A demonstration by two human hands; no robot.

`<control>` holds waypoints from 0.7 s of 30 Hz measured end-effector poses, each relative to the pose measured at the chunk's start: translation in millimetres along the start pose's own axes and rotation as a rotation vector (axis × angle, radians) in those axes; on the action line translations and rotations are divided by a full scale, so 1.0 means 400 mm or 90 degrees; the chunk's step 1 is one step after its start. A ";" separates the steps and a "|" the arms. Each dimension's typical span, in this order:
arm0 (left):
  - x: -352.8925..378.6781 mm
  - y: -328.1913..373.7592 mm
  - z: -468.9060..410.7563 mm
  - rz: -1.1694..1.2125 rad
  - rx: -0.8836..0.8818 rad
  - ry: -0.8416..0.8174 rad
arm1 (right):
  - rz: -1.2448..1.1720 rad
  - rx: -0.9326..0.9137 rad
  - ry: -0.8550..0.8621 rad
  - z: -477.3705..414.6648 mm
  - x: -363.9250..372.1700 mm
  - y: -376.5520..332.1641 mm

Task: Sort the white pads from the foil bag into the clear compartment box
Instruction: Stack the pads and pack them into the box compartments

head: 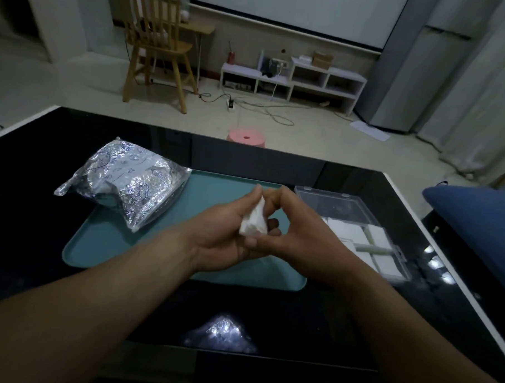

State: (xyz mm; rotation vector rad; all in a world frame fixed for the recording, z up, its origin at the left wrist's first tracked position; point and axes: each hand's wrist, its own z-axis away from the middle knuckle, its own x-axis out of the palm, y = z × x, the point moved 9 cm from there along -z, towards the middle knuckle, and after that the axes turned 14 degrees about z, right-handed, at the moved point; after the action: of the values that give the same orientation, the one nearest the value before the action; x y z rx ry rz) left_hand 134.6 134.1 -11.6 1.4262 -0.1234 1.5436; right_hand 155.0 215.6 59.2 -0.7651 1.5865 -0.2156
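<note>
Both hands meet above the teal mat (pixel 104 242), holding a small stack of white pads (pixel 254 220) between them. My left hand (pixel 226 233) cups the stack from the left, fingers curled round it. My right hand (pixel 290 230) pinches it from the right with thumb and fingertips. The crinkled foil bag (pixel 124 180) lies on the mat's far left corner, apart from both hands. To the right stands the clear compartment box (pixel 357 222) with its lid open; white pads (pixel 350 233) lie in its near compartments.
A glossy black table (pixel 42 217) with a white edge carries everything. A blue cushion (pixel 475 218) lies off the right edge. Beyond the table are a pink stool (pixel 246 137), a wooden chair (pixel 158 45) and floor cables.
</note>
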 end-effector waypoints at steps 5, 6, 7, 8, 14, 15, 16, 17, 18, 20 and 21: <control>0.054 -0.038 0.005 -0.041 -0.029 -0.009 | -0.039 0.016 -0.027 0.021 0.003 0.024; 0.058 -0.043 0.001 -0.047 -0.029 -0.011 | -0.047 0.022 -0.030 0.024 0.004 0.029; 0.066 -0.050 0.000 -0.051 -0.031 -0.013 | -0.047 0.027 -0.034 0.028 0.005 0.037; 0.069 -0.056 -0.004 -0.057 -0.029 -0.008 | -0.034 0.028 -0.034 0.035 0.002 0.041; 0.116 -0.094 -0.017 -0.042 -0.030 0.022 | 0.033 0.028 -0.021 0.073 -0.033 0.057; 0.132 -0.101 -0.013 -0.040 -0.036 0.012 | 0.033 0.033 -0.016 0.079 -0.041 0.063; 0.133 -0.106 -0.019 -0.041 -0.038 0.008 | 0.036 0.038 -0.013 0.085 -0.049 0.067; 0.135 -0.111 -0.023 -0.031 -0.037 0.006 | 0.034 0.049 -0.008 0.090 -0.056 0.077; 0.137 -0.117 -0.030 -0.023 -0.032 0.007 | 0.032 0.063 -0.002 0.100 -0.068 0.089; 0.138 -0.128 -0.043 -0.015 -0.026 0.034 | 0.036 0.084 0.014 0.116 -0.085 0.115; 0.139 -0.131 -0.046 -0.017 -0.019 0.052 | 0.037 0.084 0.025 0.123 -0.088 0.122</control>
State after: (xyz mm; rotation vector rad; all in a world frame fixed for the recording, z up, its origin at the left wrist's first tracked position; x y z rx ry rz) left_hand 168.0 204.3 0.2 1.3356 -0.0782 1.5698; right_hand 183.6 287.7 51.7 -0.6147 1.6120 -0.2921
